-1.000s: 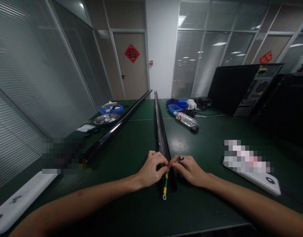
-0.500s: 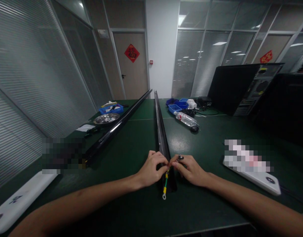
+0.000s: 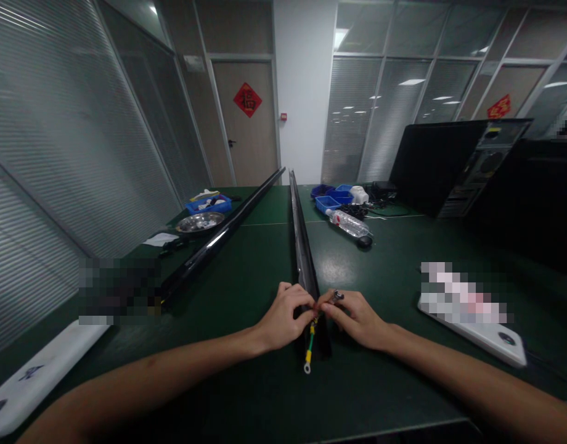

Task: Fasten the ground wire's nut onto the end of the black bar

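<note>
A long black channel (image 3: 304,246) lies lengthwise on the green table, its near end under my hands. From that end hangs a short green and yellow wire (image 3: 312,338), with a ring terminal at its lower tip. My left hand (image 3: 290,314) is closed in a pinch above the wire's upper end; what its fingertips hold is hidden. Opposite it, my right hand (image 3: 355,317) is closed around a small metal wrench (image 3: 339,295), whose head pokes out above the fingers. The fingertips of both hands almost meet over the channel.
Another black channel (image 3: 219,237) slants across the left side. Beyond it are a metal dish (image 3: 200,222) and a blue tray (image 3: 223,205). A plastic bottle (image 3: 349,224) and blue bins (image 3: 327,204) lie back right. White devices (image 3: 473,333) flank my arms; a black computer case (image 3: 440,166) stands right.
The wrench head has turned slightly between my right fingers. Both hands otherwise stay at the same spot, and the wire hangs as before.
</note>
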The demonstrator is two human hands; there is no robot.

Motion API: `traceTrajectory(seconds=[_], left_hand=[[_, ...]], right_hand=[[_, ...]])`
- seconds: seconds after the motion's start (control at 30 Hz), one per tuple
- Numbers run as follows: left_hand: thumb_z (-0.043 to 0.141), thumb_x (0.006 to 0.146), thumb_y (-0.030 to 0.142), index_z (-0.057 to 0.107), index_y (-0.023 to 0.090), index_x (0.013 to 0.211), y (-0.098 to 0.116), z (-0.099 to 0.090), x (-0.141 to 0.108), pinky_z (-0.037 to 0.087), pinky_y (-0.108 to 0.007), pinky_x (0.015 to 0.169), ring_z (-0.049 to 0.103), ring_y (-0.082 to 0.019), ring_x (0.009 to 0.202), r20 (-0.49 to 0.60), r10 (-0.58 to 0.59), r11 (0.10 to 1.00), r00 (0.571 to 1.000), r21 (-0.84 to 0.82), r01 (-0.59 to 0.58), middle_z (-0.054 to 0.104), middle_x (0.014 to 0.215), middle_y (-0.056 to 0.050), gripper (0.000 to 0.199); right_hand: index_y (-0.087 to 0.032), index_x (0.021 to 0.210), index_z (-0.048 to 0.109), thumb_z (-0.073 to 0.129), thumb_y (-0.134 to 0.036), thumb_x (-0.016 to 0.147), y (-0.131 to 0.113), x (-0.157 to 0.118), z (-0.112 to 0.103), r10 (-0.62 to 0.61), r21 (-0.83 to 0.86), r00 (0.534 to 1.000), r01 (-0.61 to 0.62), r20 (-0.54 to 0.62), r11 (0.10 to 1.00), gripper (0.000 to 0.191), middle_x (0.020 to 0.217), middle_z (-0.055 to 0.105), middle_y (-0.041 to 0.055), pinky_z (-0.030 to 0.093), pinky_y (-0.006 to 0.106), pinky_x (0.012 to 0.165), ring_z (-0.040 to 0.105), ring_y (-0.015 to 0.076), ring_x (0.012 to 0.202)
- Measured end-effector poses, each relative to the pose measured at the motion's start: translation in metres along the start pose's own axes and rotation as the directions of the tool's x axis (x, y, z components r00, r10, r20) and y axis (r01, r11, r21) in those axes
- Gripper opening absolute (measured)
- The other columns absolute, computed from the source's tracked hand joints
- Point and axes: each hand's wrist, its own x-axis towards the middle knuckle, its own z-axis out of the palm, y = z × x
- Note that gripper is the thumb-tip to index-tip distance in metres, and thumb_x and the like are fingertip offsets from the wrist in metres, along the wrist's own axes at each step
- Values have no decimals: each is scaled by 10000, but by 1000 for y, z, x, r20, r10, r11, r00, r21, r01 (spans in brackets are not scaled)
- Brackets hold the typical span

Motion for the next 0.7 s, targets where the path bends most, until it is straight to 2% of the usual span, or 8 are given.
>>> traceTrajectory(seconds=[0.13, 0.3, 0.53, 0.7], left_hand=[[625, 973, 191, 640, 176, 825, 1, 0, 1, 319, -374, 930, 608, -193, 944, 11, -1, 1000, 1000, 7, 1, 690, 901, -1, 150], [619, 978, 184, 648, 181, 841, 0, -1, 0, 318, -370, 922, 601, -189, 947, 17, 14, 1000, 1000, 6, -14, 681, 889, 6, 140], [613, 962, 210, 671, 191, 876, -1, -1, -1, 332, -383, 936, 605, -210, 966, 20, -9, 1000, 1000, -7, 9, 712, 936, -15, 106], [615, 955, 209, 664, 188, 871, -3, 0, -1, 329, -383, 936, 607, -210, 964, 26, -10, 1000, 1000, -16, 11, 705, 933, -18, 99]], right_hand=[[-158, 1102, 695, 487, -332, 1094, -2, -1, -1, 18, 29, 1000, -18, 10, 999, 271, 925, 705, 49, 531, 244, 721, 646, 135, 711], [-160, 1176, 693, 408, -359, 1116, 0, -3, -1, 39, 66, 999, -40, 25, 997, 352, 846, 657, 41, 528, 232, 631, 626, 139, 669], [-168, 1187, 713, 387, -393, 1120, 2, -2, -3, 39, 48, 999, -40, 35, 998, 402, 820, 638, 37, 526, 242, 632, 616, 143, 657], [-171, 1195, 725, 413, -399, 1115, 2, -2, -2, 63, 62, 997, -65, 37, 996, 395, 840, 643, 30, 504, 230, 599, 575, 112, 582]])
